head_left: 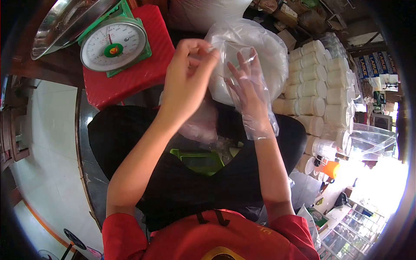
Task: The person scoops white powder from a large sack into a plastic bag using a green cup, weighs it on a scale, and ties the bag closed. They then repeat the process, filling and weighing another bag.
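Observation:
My right hand [249,91] is inside a clear plastic bag [260,123] that reaches down to the wrist like a loose glove. Its fingers are spread, and nothing shows in the palm. Up and to the left, my left hand [190,65] has thumb and fingers drawn together, pinching the bag's thin far end. Behind both hands stands a large, round, translucent plastic sack [275,56] with whitish contents I cannot make out. Below the hands, between my legs, lie a crumpled clear bag [201,128] and a green plastic tray [175,152].
At the upper left, a dial scale [115,45] with a metal pan [65,30] rests on a red stool [154,47]. Stacked lidded jars [310,89] rise on the right. Another full white bag [208,11] sits at the back. Pale floor tiles [50,130] show at left.

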{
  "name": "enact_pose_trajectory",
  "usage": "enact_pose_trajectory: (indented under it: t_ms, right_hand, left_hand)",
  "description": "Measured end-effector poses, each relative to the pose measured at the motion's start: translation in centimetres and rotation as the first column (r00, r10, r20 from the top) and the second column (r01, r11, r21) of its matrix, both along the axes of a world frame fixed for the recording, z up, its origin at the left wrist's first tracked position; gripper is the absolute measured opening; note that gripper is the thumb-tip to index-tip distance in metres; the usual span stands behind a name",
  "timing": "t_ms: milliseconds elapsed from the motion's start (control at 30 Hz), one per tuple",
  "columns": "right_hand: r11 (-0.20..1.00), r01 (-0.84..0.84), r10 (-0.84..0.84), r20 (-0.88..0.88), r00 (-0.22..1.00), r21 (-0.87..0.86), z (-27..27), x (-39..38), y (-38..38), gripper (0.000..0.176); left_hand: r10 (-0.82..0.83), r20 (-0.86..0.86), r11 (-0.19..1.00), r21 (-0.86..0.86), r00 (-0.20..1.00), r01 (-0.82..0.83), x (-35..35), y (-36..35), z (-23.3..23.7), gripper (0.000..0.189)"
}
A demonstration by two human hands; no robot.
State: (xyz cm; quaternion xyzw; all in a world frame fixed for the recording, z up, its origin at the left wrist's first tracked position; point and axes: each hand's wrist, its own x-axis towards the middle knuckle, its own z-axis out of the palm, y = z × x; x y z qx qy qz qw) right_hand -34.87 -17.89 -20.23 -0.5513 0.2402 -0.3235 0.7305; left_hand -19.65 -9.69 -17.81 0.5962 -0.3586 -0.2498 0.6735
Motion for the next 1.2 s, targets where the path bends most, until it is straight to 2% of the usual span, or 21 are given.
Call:
enact_pose_trajectory:
  t_ms: [67,100,133,200,233,300,333,400,467,500,567,633,800,867,900,967,1000,1067,1200]
  right_hand:
    - [1.000,0.021,-0.021,-0.051,0.998,0.000,1.0,0.0,0.2,0.088]
    - [1.000,0.021,-0.021,-0.050,0.999,0.002,1.1,-0.1,0.2,0.088]
    - [1.000,-0.014,0.014,0.002,1.000,-0.014,1.2,-0.1,0.2,0.083]
    - [0.998,-0.046,0.048,0.053,0.997,-0.030,1.5,-0.3,0.2,0.079]
    - [0.996,-0.074,0.075,0.032,0.997,-0.050,1.7,-0.4,0.3,0.080]
    - [0.993,-0.098,0.099,0.011,0.995,-0.067,1.9,-0.6,0.4,0.082]
    - [0.995,-0.081,0.080,-0.017,0.997,-0.060,2.0,-0.6,0.4,0.082]
    - [0.997,-0.060,0.057,-0.045,0.997,-0.053,2.1,-0.7,0.5,0.082]
    - [0.992,-0.023,0.013,-0.081,0.997,-0.126,2.3,-0.7,0.7,0.094]
    - [0.992,-0.022,0.012,-0.080,0.997,-0.125,2.5,-0.8,0.7,0.094]
    - [0.989,-0.054,0.047,-0.056,0.997,-0.138,2.8,-1.1,0.8,0.080]
    - [0.983,-0.075,0.064,-0.067,0.996,-0.166,1.9,-1.4,0.1,0.077]
    - [0.984,-0.079,0.066,-0.081,0.994,-0.161,1.9,-1.4,0.3,0.069]
    - [0.975,-0.087,0.043,-0.211,0.977,-0.206,2.2,-1.8,0.1,0.062]
    - [0.975,-0.088,0.043,-0.210,0.977,-0.206,2.7,-2.1,0.2,0.062]
    - [0.962,-0.108,0.012,-0.355,0.935,-0.250,3.8,-3.0,0.6,0.054]
    - [0.962,-0.107,0.012,-0.354,0.935,-0.251,3.8,-3.2,0.7,0.054]
    - [0.943,-0.136,0.069,-0.222,0.973,-0.303,3.8,-3.5,0.7,0.048]
    - [0.960,-0.130,0.072,-0.233,0.970,-0.248,3.6,-3.6,0.7,0.045]
  left_hand:
    - [0.019,-0.342,0.997,0.071,0.939,0.006,0.2,-0.2,-1.2,0.029]
    - [0.058,-0.485,0.992,0.129,0.873,0.006,-0.1,-0.1,-1.0,0.030]
    - [0.058,-0.484,0.991,0.131,0.873,0.007,-0.1,0.0,-0.8,0.030]
    - [0.007,-0.696,0.958,0.211,0.718,0.196,-0.1,0.1,-0.4,0.029]
    - [0.007,-0.696,0.957,0.212,0.718,0.197,-0.1,0.1,-0.5,0.029]
    - [-0.069,-0.696,0.975,0.104,0.715,0.196,0.1,0.3,-0.8,0.020]
    - [-0.071,-0.695,0.974,0.105,0.715,0.199,0.4,0.2,-0.9,0.020]
    - [-0.069,-0.574,0.989,0.068,0.816,0.131,0.9,0.0,-1.0,0.021]
    - [-0.041,-0.580,0.993,0.066,0.814,0.097,1.0,-0.1,-0.7,0.020]
    - [-0.012,-0.586,0.996,0.064,0.810,0.061,1.0,-0.1,-0.5,0.021]
    - [-0.012,-0.589,0.997,0.050,0.808,0.051,1.1,-0.2,-0.8,0.021]
    - [0.056,-0.595,0.998,0.046,0.801,-0.036,1.1,-0.2,-0.8,0.021]
    - [0.076,-0.605,0.997,0.059,0.793,-0.051,1.9,-0.2,-1.6,0.021]
    - [0.067,-0.607,0.997,0.062,0.792,-0.036,1.9,-0.1,-1.9,0.021]
    - [0.049,-0.600,0.997,0.071,0.798,-0.008,2.0,0.0,-2.0,0.020]
    - [0.030,-0.593,0.996,0.081,0.805,0.022,1.9,-0.1,-2.2,0.021]
    - [0.040,-0.596,0.997,0.077,0.802,0.007,1.9,-0.4,-2.4,0.021]
    - [0.048,-0.598,0.997,0.071,0.800,-0.007,1.8,-0.4,-2.5,0.022]
    - [0.066,-0.596,0.997,0.071,0.800,-0.030,2.0,-0.3,-2.7,0.022]
